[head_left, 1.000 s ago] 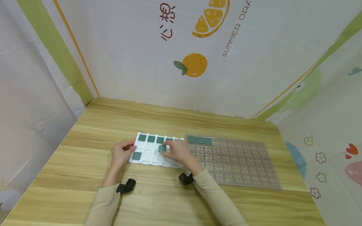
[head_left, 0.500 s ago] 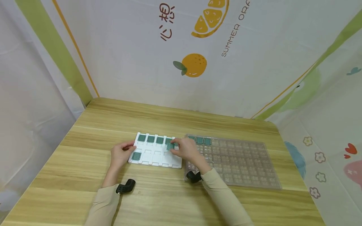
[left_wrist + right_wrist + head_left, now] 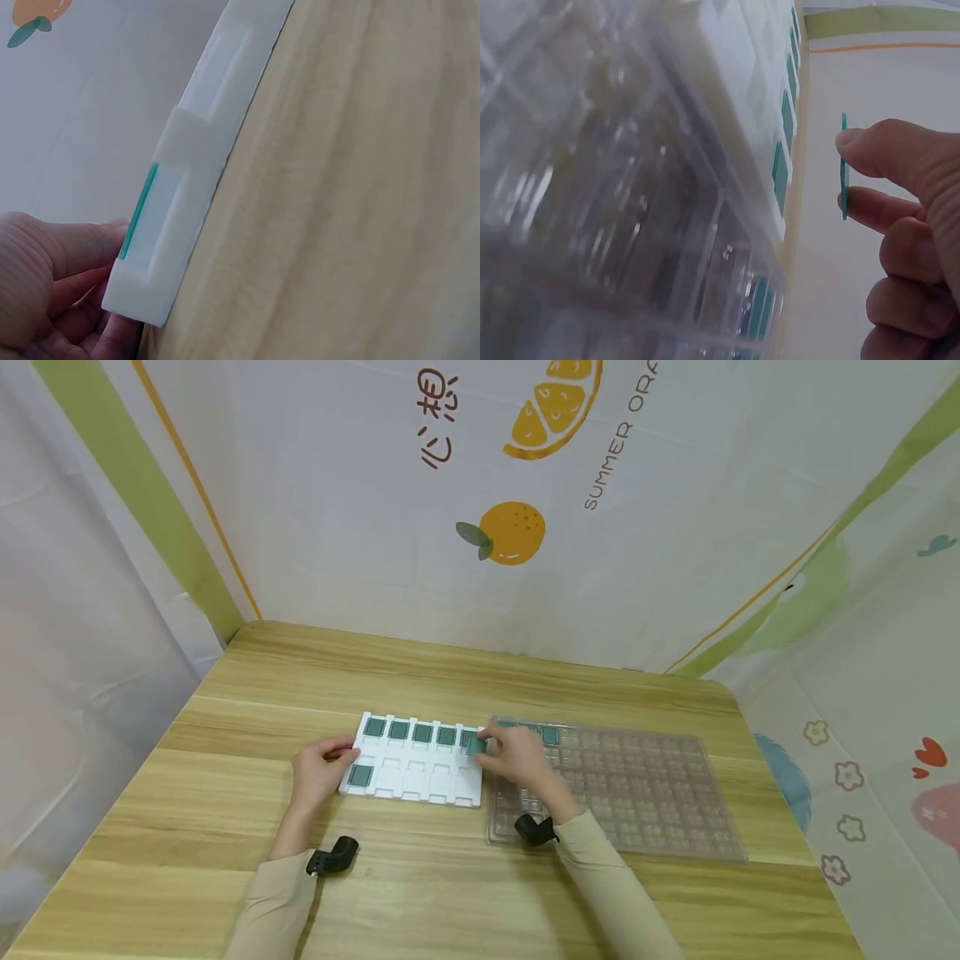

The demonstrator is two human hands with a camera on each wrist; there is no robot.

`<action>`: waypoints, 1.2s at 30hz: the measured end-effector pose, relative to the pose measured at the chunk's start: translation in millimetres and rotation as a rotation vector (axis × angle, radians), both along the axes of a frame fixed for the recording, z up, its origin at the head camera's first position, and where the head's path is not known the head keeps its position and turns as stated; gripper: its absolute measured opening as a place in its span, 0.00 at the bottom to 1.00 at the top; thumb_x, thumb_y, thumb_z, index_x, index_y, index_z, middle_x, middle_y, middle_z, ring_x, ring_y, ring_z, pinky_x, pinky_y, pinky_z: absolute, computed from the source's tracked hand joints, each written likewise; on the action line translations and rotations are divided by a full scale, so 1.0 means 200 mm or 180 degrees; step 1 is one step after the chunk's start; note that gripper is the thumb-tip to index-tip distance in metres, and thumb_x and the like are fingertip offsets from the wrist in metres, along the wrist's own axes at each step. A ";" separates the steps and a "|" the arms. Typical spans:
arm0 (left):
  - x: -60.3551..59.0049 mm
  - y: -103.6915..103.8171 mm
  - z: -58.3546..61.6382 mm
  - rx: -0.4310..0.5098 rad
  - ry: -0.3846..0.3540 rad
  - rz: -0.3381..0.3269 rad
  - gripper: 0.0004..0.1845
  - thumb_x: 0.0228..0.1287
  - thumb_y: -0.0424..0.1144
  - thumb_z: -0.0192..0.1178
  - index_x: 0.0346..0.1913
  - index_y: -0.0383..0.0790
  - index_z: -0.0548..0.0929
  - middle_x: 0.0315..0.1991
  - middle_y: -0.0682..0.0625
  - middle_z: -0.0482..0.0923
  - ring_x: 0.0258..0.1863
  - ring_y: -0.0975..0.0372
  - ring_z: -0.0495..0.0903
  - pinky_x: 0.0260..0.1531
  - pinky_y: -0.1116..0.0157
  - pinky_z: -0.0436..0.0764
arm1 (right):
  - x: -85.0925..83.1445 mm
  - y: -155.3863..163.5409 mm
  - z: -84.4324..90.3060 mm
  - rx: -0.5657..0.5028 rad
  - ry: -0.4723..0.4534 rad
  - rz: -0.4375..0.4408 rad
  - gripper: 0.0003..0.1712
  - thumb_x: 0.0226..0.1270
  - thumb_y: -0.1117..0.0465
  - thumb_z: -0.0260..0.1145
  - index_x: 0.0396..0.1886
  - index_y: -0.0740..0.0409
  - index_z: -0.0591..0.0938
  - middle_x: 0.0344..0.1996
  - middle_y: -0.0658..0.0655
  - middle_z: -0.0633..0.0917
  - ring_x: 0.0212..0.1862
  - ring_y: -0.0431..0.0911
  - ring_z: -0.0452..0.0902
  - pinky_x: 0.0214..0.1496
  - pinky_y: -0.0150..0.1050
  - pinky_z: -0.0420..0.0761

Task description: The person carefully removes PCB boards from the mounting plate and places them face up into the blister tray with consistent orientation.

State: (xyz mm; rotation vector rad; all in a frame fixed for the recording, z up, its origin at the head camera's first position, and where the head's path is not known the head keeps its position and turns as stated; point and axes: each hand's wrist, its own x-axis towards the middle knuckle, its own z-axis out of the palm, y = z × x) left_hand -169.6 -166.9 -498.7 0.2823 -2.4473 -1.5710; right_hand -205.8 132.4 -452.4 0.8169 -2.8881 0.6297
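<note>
My left hand (image 3: 321, 770) grips the left end of a white plastic tray (image 3: 390, 783), thumb on the upper side and fingers below, as the left wrist view shows. Square green chips (image 3: 399, 730) sit along the tray's back row, and a single chip (image 3: 360, 775) lies in the front-left pocket. My right hand (image 3: 521, 758) pinches another green chip (image 3: 844, 169) by its edges between thumb and index finger. That chip is raised above the tray's back-right corner and partly covers what lies there.
Right of the white tray lies a clear plastic tray (image 3: 645, 793) with many small pockets. A few green chips (image 3: 551, 737) sit in its back-left pockets, partly behind my right hand. Wooden tabletop (image 3: 420, 885) extends in front, and a printed curtain (image 3: 360, 543) hangs behind.
My right hand has carried the pinched chip rightward along the white tray, from its middle to its right end. The left hand keeps its grip on the tray.
</note>
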 end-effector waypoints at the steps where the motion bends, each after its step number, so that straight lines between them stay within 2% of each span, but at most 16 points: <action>1: 0.00 0.00 0.00 0.0001 -0.0005 0.0004 0.11 0.56 0.26 0.63 0.42 0.25 0.84 0.34 0.34 0.82 0.25 0.77 0.72 0.26 0.81 0.70 | 0.00 0.01 0.00 -0.0004 0.0004 -0.0007 0.14 0.57 0.55 0.70 0.42 0.55 0.85 0.08 0.42 0.63 0.12 0.35 0.51 0.16 0.27 0.49; 13: 0.00 0.00 -0.01 0.0037 -0.0008 0.0013 0.11 0.55 0.26 0.63 0.42 0.25 0.83 0.34 0.34 0.83 0.24 0.79 0.71 0.26 0.81 0.70 | -0.03 0.14 -0.02 -0.0027 -0.0231 -0.0168 0.16 0.58 0.56 0.70 0.44 0.60 0.84 0.08 0.43 0.65 0.12 0.34 0.54 0.15 0.27 0.55; 21: 0.00 0.00 -0.01 0.0007 0.0001 0.0014 0.11 0.55 0.27 0.64 0.42 0.25 0.84 0.33 0.35 0.83 0.24 0.79 0.71 0.26 0.81 0.70 | -0.06 0.18 -0.05 0.0079 -0.0156 -0.0172 0.14 0.56 0.58 0.70 0.41 0.60 0.85 0.08 0.43 0.65 0.12 0.35 0.54 0.15 0.27 0.54; 36: 0.01 0.00 0.01 0.0004 0.0001 0.0007 0.11 0.55 0.26 0.63 0.42 0.25 0.83 0.33 0.34 0.82 0.24 0.78 0.71 0.26 0.82 0.70 | -0.08 0.21 -0.08 0.0247 -0.0151 -0.0211 0.14 0.56 0.56 0.71 0.41 0.58 0.86 0.07 0.43 0.64 0.12 0.35 0.53 0.14 0.27 0.52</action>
